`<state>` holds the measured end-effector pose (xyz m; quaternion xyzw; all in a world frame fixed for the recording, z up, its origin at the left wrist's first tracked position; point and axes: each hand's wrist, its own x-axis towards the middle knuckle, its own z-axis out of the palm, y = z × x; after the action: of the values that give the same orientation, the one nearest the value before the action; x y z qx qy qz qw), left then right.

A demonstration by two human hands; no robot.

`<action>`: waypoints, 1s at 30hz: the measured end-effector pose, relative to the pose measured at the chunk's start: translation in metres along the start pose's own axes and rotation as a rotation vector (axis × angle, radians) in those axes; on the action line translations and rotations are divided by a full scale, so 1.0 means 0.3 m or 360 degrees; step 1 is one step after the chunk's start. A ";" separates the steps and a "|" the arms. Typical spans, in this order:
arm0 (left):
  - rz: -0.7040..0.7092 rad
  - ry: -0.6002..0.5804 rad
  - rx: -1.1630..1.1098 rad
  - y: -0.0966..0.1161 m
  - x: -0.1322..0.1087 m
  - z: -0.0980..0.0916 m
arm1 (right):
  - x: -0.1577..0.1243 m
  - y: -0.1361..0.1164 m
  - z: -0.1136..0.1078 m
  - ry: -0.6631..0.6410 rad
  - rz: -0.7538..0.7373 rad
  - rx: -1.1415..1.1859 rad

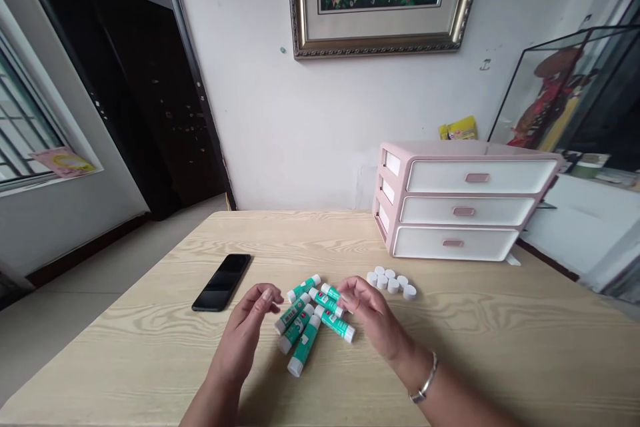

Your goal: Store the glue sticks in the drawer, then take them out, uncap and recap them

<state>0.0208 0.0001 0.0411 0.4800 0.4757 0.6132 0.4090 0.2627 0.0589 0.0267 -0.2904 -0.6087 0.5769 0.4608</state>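
Several green glue sticks (306, 345) with white ends lie loosely fanned out on the wooden table between my hands. My left hand (253, 317) hovers just left of the pile, fingers loosely curved and thumb apart from them, with nothing in it. On the right, my right hand (367, 310) has its thumb and fingertips closed around the lower end of the rearmost right glue stick (330, 291), which they partly hide. Behind that hand stands a cluster of small round white caps (393, 285).
A black phone (221, 283) lies flat at the left of the table (165, 360). At the back right stands a pink and white drawer unit (463, 210). Behind the table is a wall with a framed picture (383, 47); a dark doorway (150, 93) is at left.
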 end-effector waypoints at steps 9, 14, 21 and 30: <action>-0.0225 -0.1387 -0.1193 0.075 0.054 0.099 | 0.065 -0.128 0.032 -0.1361 0.0396 0.1198; -0.0225 -0.1609 -0.1229 0.140 0.141 0.132 | 0.169 -0.182 0.021 -0.1626 0.0278 0.1285; -0.0173 -0.1861 -0.1171 0.242 0.216 0.155 | 0.243 -0.252 0.023 -0.1803 0.0098 0.1380; -0.0189 -0.1971 -0.1040 0.284 0.231 0.134 | 0.254 -0.332 0.024 -0.1877 0.0053 0.1468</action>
<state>0.0421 0.0561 0.1415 0.5666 -0.0280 0.3153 0.7607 0.2431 0.1069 0.1411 0.2806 -0.4468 0.8404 0.1242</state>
